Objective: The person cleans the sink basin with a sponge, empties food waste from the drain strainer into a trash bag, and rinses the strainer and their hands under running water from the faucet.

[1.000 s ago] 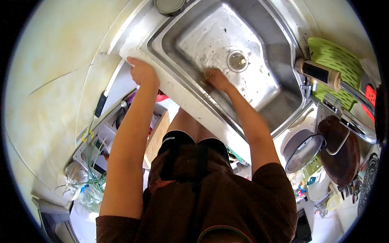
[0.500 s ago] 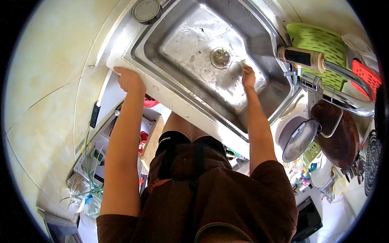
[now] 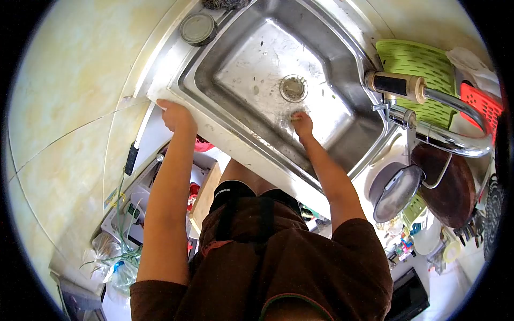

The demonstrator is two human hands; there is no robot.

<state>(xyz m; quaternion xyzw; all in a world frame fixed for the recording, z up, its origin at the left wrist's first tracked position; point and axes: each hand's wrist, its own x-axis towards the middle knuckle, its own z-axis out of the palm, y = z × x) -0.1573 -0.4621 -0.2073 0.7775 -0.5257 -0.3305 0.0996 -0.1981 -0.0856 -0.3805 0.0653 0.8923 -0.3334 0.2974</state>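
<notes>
The sink [image 3: 267, 59] is set in the counter, with the drain [image 3: 294, 88] in its floor and small dark bits scattered about. The right hand [image 3: 303, 126] is lowered into it, just beside the drain, on the side nearer the body. Its fingers are bent and drawn close together, pointed at the sink floor; a small pale patch is seen at the fingertips, but whether anything is grasped cannot be told. The left hand [image 3: 178, 116] is laid against the front edge of the counter [image 3: 235, 143], at its corner. That edge is touched by the fingers, yet how tightly it is gripped cannot be made out, since part of the hand is hidden.
</notes>
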